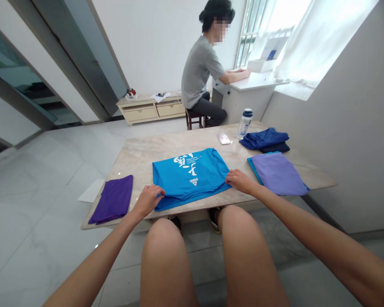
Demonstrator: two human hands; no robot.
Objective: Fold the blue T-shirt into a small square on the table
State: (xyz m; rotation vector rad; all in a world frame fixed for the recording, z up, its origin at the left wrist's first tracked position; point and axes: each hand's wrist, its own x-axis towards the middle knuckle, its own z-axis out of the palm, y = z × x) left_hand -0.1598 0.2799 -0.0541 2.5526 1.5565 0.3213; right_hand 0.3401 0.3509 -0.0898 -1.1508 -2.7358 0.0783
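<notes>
Nearest, a seated person's bare knees [164,247] face the near edge of a low, pale marble-patterned table [141,145], with dark shoes [214,219] on the floor at its near edge. Both forearms reach forward to a bright blue garment [195,175] lying flat and folded in the middle of the table's near side, white lettering on its upper face. The left hand [149,199] pinches the cloth at its near left corner, thumb and fingers together on the edge; the right hand [239,181] grips the near right edge, fingertips closed on the fabric. The garment spreads between the two sets of fingers and reaches away beyond them

To the left on the table lies a folded purple cloth [114,199], well apart from the garment. To the right, near the right forearm, is a folded lavender cloth [278,170] with blue showing beneath it; just beyond sits a dark blue bundle [265,138]. A clear bottle with a blue lid [245,123] stands upright beside it, near the far edge

Farther off, a low cream cabinet [141,114] lines the wall, and a person in a grey T-shirt [196,70] sits at a white desk [259,80] by a curtained window
</notes>
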